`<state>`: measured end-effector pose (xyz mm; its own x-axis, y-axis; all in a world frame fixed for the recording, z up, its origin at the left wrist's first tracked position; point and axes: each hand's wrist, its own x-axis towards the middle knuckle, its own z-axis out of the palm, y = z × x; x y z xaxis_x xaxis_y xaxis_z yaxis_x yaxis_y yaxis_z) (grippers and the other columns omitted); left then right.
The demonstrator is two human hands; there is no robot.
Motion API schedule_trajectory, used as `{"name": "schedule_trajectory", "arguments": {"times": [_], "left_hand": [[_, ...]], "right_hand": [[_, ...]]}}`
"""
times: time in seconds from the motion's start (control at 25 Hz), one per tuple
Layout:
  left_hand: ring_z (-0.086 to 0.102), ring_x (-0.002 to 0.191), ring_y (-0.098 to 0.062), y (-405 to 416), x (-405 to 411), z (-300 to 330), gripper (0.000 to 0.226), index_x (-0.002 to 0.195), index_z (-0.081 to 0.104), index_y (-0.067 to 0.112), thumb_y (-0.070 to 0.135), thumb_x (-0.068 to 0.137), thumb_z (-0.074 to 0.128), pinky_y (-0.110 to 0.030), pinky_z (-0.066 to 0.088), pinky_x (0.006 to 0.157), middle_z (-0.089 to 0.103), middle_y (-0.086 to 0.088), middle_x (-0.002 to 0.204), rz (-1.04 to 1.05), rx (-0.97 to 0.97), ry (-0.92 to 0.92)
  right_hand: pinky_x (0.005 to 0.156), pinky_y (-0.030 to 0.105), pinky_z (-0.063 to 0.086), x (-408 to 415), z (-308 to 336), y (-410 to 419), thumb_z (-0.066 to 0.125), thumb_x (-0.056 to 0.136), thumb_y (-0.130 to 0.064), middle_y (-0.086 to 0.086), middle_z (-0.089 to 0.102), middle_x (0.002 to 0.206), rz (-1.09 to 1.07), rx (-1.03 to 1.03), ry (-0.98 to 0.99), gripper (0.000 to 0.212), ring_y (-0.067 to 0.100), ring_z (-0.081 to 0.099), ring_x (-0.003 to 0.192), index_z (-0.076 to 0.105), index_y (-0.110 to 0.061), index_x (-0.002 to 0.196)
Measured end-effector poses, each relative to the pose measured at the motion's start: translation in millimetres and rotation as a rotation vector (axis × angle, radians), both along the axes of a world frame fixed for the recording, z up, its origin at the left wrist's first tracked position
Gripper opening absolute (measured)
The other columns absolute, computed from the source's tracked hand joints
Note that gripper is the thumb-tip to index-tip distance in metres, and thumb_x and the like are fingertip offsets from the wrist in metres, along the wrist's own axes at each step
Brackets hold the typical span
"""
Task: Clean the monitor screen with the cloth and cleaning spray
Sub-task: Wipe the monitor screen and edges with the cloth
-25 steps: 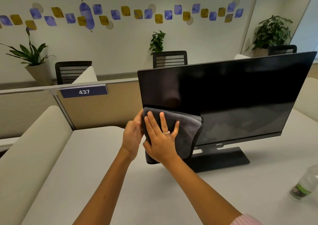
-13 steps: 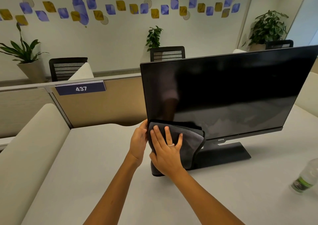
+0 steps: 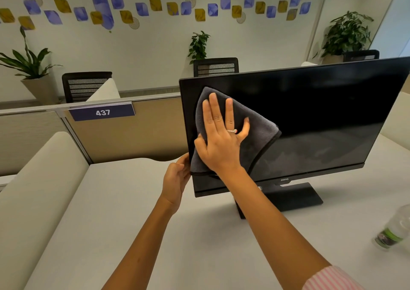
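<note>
Grey cloth (image 3: 248,125) pressed flat under outstretched right hand (image 3: 221,143) on monitor's (image 3: 310,121) left half. Left hand (image 3: 175,179) gripped monitor's left edge. Spray bottle (image 3: 393,230) right of monitor. Best wiped with light, overlapping strokes.

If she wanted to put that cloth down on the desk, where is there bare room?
The widest bare patch of desk lies left of her arms, bordered by the cushioned side panel and the partition. Another strip runs in front of the monitor stand, toward the bottle. It is crowded at the screen's left edge, where both hands and the cloth meet.
</note>
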<state>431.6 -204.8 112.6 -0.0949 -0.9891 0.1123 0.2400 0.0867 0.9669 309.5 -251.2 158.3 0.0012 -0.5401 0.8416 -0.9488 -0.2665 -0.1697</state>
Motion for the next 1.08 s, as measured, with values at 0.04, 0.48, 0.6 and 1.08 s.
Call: {"name": "schedule_trajectory", "arguments": {"times": [0.04,0.48,0.6,1.08], "left_hand": [[0.060,0.108,-0.004,-0.3,0.2,-0.1,0.042,0.116,0.053,0.025,0.015,0.096,0.017,-0.014,0.050,0.085,0.062,0.009,0.117,-0.013,0.004,0.003],[0.053,0.109,-0.002,1.8,-3.0,-7.0,0.037,0.125,0.038,0.026,0.021,0.099,0.012,-0.008,0.047,0.083,0.051,0.016,0.122,-0.012,0.018,-0.046],[0.055,0.110,-0.005,1.4,-3.5,-10.0,0.038,0.123,0.042,0.029,0.024,0.099,0.013,-0.011,0.048,0.083,0.054,0.016,0.121,-0.011,0.016,-0.029],[0.056,0.107,-0.009,6.7,-7.6,-12.8,0.035,0.123,0.039,0.031,0.025,0.099,0.015,-0.015,0.049,0.082,0.051,0.014,0.122,0.056,0.065,-0.084]], "right_hand": [[0.107,0.064,0.004,-6.4,-1.1,-1.1,0.045,0.081,-0.038,-0.007,0.009,0.156,-0.017,-0.005,-0.009,0.076,0.023,0.001,0.145,0.011,-0.025,0.148],[0.108,0.065,0.002,-43.6,-121.7,24.3,0.036,0.085,-0.037,-0.004,-0.006,0.158,-0.043,0.189,0.029,0.074,0.028,-0.005,0.145,0.002,-0.022,0.149],[0.107,0.065,0.004,-33.3,-149.0,38.9,0.036,0.086,-0.039,-0.006,-0.003,0.159,0.028,0.253,0.159,0.072,0.028,-0.004,0.145,0.004,-0.022,0.149],[0.109,0.061,0.011,3.7,-175.5,70.6,0.045,0.087,-0.038,-0.007,0.019,0.154,0.144,0.403,0.269,0.064,0.023,0.014,0.144,0.023,-0.025,0.146]]}}
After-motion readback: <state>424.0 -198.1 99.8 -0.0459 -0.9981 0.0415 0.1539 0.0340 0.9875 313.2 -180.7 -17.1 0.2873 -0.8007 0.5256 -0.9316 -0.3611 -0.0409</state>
